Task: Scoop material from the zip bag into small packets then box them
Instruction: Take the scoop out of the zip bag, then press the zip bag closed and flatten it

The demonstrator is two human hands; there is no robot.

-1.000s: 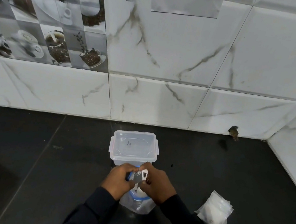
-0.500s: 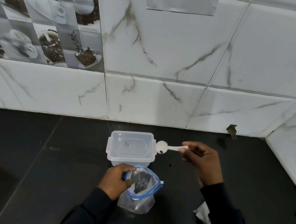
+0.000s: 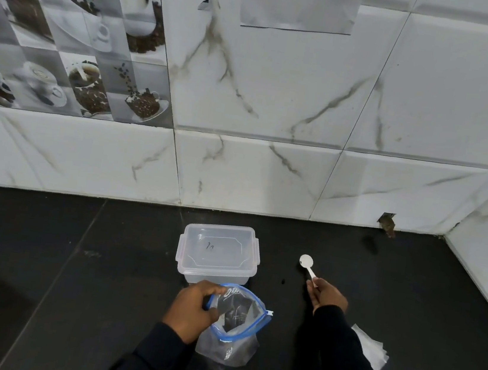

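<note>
Head view: left hand (image 3: 193,311) grips the rim of the zip bag (image 3: 232,335), which stands open on the dark counter (image 3: 68,286) at 6 o'clock of the lidded clear box (image 3: 218,251); right hand (image 3: 329,297) pinches the white spoon (image 3: 308,264) by its handle at the bag's 2 o'clock, with the packets (image 3: 370,350) half hidden behind that sleeve at 3 o'clock. Best to keep the mouth pulled wide and the bag upright, dip bowl-first, lift level. Marble-look wall tiles (image 3: 279,96) behind, coffee-print tiles (image 3: 67,53) at 10 o'clock, QR paper (image 3: 297,2) at 12.
</note>
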